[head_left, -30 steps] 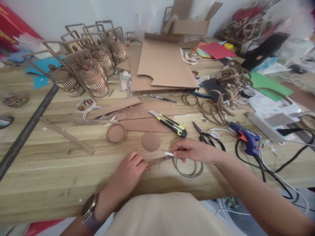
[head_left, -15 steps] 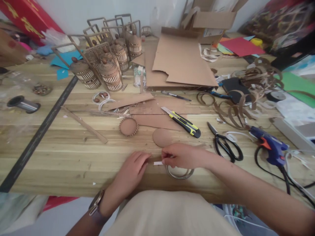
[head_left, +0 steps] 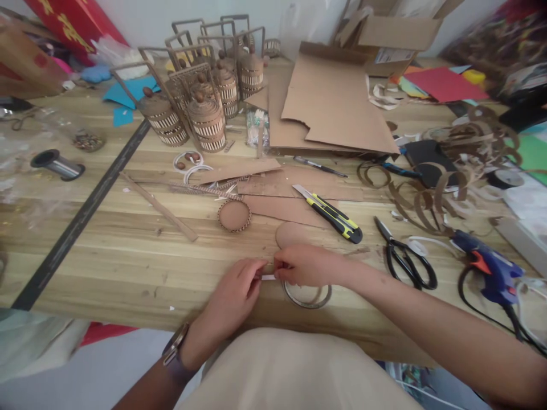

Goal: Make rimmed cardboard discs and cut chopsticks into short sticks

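Near the table's front edge, my right hand (head_left: 307, 265) pinches a narrow white strip (head_left: 269, 277) between thumb and fingers. My left hand (head_left: 237, 289) meets the strip's other end, thumb and fingertips closed on it. Only a short piece of the strip shows between the hands. Partly under my right hand lies a thin round ring (head_left: 308, 306). Just beyond that hand is a flat brown cardboard disc (head_left: 292, 233), its near edge covered. Farther left sits a shallow round tray with a beaded-looking rim (head_left: 235, 216).
A yellow-black utility knife (head_left: 333, 217), black-handled scissors (head_left: 405, 256) and a blue glue gun (head_left: 487, 262) lie to the right. Cardboard sheets (head_left: 337, 102) and several small handled baskets (head_left: 207, 122) stand at the back. A wire spool (head_left: 57, 165) is at left.
My left hand has come in to the strip's free end and its fingers have closed there. The whole view has shifted, so the table's things appear farther right.
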`<state>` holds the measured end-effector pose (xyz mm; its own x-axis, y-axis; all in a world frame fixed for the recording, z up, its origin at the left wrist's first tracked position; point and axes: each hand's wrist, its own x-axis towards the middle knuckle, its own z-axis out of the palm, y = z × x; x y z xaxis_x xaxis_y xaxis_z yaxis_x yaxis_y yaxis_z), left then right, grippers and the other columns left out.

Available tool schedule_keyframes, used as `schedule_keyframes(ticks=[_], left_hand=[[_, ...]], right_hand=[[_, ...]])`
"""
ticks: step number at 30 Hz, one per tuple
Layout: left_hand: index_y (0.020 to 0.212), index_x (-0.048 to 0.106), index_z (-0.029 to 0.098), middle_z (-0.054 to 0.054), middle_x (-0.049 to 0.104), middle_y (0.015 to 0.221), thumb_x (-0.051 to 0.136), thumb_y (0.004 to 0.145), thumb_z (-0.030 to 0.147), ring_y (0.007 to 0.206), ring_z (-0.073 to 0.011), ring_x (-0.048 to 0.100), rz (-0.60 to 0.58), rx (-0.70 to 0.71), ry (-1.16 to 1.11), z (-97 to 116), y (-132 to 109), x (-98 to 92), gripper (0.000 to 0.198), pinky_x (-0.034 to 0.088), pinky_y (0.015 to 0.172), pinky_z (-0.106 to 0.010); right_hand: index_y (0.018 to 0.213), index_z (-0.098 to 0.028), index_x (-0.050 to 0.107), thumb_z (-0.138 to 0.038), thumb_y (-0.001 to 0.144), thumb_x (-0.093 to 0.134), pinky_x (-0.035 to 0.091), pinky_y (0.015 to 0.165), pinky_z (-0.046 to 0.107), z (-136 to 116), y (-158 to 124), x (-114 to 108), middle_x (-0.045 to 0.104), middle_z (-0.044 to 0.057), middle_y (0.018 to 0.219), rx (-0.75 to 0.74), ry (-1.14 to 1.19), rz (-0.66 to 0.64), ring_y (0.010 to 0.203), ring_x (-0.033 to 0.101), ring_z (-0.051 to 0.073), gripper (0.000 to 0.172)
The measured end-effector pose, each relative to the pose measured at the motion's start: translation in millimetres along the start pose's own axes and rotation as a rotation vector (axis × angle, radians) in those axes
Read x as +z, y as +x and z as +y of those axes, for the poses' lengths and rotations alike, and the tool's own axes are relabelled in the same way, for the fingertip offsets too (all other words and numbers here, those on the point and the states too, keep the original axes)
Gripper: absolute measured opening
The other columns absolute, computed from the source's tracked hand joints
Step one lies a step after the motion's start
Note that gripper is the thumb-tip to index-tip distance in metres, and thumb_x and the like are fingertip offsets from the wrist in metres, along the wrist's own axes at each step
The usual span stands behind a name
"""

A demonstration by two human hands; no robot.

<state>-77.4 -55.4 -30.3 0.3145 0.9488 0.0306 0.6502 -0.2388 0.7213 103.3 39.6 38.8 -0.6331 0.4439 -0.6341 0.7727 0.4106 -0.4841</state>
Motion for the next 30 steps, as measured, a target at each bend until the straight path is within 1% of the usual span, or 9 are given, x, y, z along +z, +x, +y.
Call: schedule_keyframes(ticks=[5,10,14,18,20,22,25,28,30], left_hand=[[0.115,0.06,0.019,-0.008,0.069,0.104,0.047,0.087,0.01,0.097,-0.0224,0.064,0.017,0.013,0.018,-3,-3,-0.4,0.032,0.055,0.084,-0.039],[0.113,0.06,0.018,-0.008,0.069,0.102,0.05,0.089,0.012,0.096,-0.0233,0.064,0.021,0.051,0.062,-2,-2,1.2,0.028,0.054,0.082,-0.039],[0.11,0.062,0.018,-0.008,0.07,0.099,0.049,0.091,0.012,0.093,-0.0225,0.063,0.019,0.077,0.093,1,0,1.6,0.024,0.053,0.081,-0.037],[0.108,0.063,0.018,-0.007,0.07,0.096,0.047,0.093,0.011,0.09,-0.0216,0.062,0.01,0.115,0.107,3,2,2.1,0.023,0.053,0.079,-0.034],[0.106,0.063,0.018,-0.006,0.069,0.095,0.047,0.093,0.011,0.089,-0.0213,0.061,0.013,0.129,0.105,3,3,2.2,0.022,0.052,0.078,-0.034],[0.103,0.064,0.017,-0.006,0.069,0.093,0.047,0.093,0.011,0.087,-0.0211,0.061,0.023,0.139,0.106,2,3,2.1,0.02,0.051,0.077,-0.033],[0.094,0.065,0.017,-0.006,0.069,0.087,0.047,0.094,0.012,0.083,-0.0201,0.059,0.038,0.176,0.113,2,3,1.4,0.018,0.051,0.075,-0.032],[0.087,0.066,0.018,-0.005,0.069,0.086,0.046,0.096,0.014,0.082,-0.019,0.059,0.059,0.225,0.119,1,3,1.0,0.022,0.051,0.074,-0.032],[0.088,0.067,0.017,-0.005,0.069,0.087,0.045,0.096,0.015,0.082,-0.0188,0.06,0.077,0.249,0.128,0,3,1.4,0.023,0.052,0.074,-0.032]], right_hand=[[0.094,-0.018,0.073,-0.023,0.087,0.053,0.033,0.054,0.023,-1,3,0,0.071,0.004,0.076,-0.007,-0.02,-0.007,0.067,0.058,0.016,0.022],[0.095,-0.019,0.073,-0.024,0.087,0.052,0.033,0.055,0.024,0,6,0,0.071,0.004,0.079,-0.019,-0.037,0.0,0.069,0.06,0.016,0.023],[0.092,-0.017,0.073,-0.024,0.087,0.051,0.032,0.054,0.025,0,7,0,0.071,0.005,0.075,-0.017,-0.063,-0.002,0.067,0.06,0.017,0.024],[0.091,-0.017,0.074,-0.026,0.088,0.051,0.031,0.053,0.025,-1,9,0,0.073,0.007,0.081,-0.008,-0.085,0.003,0.069,0.061,0.018,0.025],[0.089,-0.017,0.074,-0.027,0.087,0.051,0.031,0.053,0.025,-2,10,0,0.073,0.007,0.077,-0.003,-0.086,-0.002,0.067,0.061,0.017,0.025],[0.085,-0.017,0.074,-0.026,0.086,0.052,0.032,0.052,0.024,-3,11,-1,0.071,0.005,0.069,0.006,-0.086,-0.011,0.061,0.06,0.016,0.024],[0.079,-0.016,0.074,-0.023,0.084,0.052,0.033,0.05,0.024,-6,12,-2,0.07,0.004,0.061,0.021,-0.088,-0.017,0.055,0.059,0.015,0.024],[0.076,-0.016,0.074,-0.022,0.083,0.052,0.033,0.049,0.024,-8,12,-2,0.069,0.005,0.059,0.03,-0.096,-0.021,0.054,0.06,0.016,0.024],[0.074,-0.015,0.074,-0.021,0.082,0.052,0.034,0.049,0.024,-9,12,-2,0.069,0.006,0.059,0.032,-0.103,-0.02,0.054,0.06,0.016,0.025]])
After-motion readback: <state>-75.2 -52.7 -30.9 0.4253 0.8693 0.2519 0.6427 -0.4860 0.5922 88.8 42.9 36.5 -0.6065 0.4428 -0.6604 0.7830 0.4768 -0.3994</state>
